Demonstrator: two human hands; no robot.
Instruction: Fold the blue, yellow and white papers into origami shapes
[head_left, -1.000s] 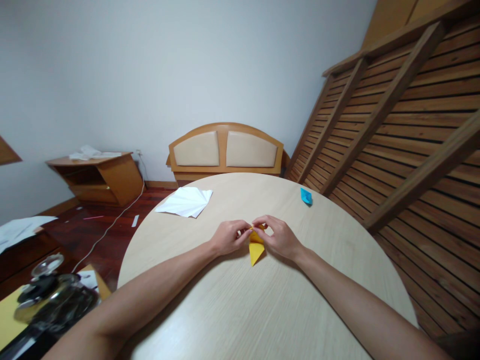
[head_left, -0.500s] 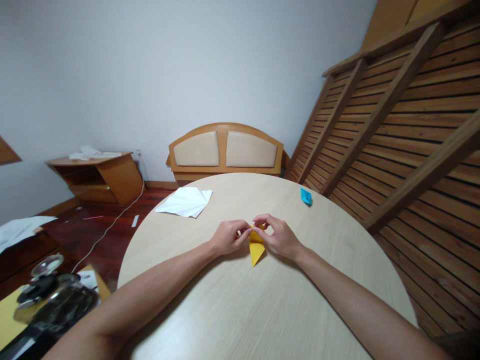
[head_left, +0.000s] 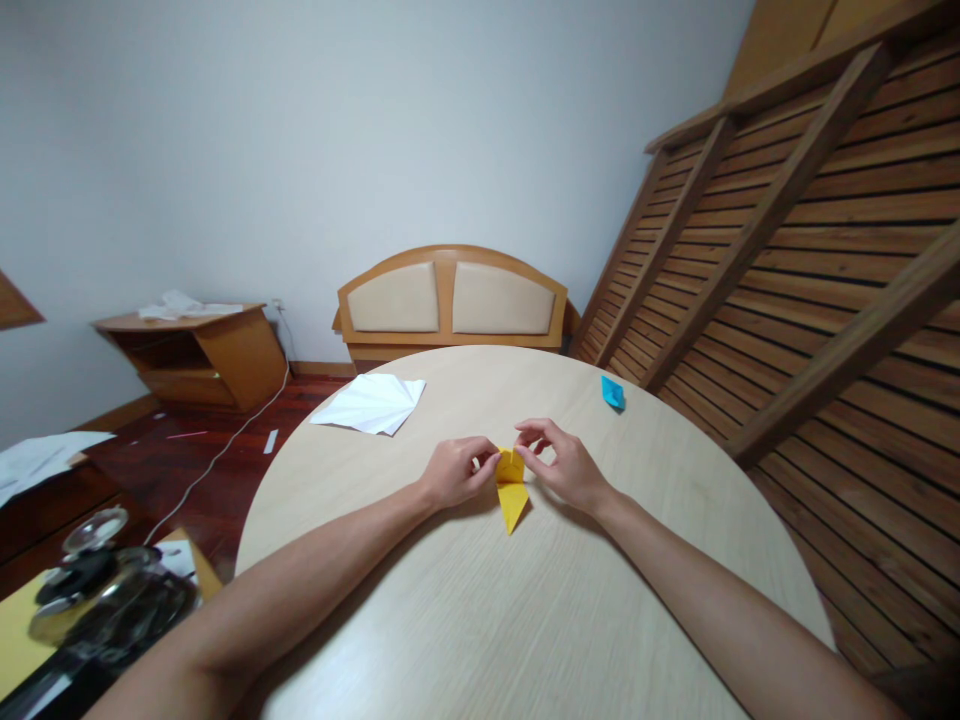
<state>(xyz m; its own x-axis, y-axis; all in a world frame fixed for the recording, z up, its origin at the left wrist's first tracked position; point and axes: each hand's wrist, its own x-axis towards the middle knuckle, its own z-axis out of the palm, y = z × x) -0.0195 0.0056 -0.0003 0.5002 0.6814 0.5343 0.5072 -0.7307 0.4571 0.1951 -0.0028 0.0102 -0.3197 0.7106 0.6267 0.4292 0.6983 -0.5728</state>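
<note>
A folded piece of yellow paper (head_left: 512, 500) is between my hands near the middle of the round table. Its lower part is a flap that tapers to a point towards me, and its upper part stands up behind a crosswise crease. My left hand (head_left: 463, 472) pinches the upper left edge between thumb and fingers. At the upper right corner, my right hand (head_left: 564, 468) has its thumb and index fingertip on the paper, the other fingers curled loosely. The fingers hide the paper's upper corners.
A creased white sheet (head_left: 371, 404) lies at the table's far left, and a small folded blue paper (head_left: 613, 393) at the far right. Wooden slats (head_left: 825, 300) lean on the right. A glass pot (head_left: 127, 610) stands at the lower left, beside the pale table (head_left: 450, 630).
My right hand has shifted slightly right and up along the yellow paper, baring more of its upper part. My left hand stays nearly in place. The pointed flap has turned slightly.
</note>
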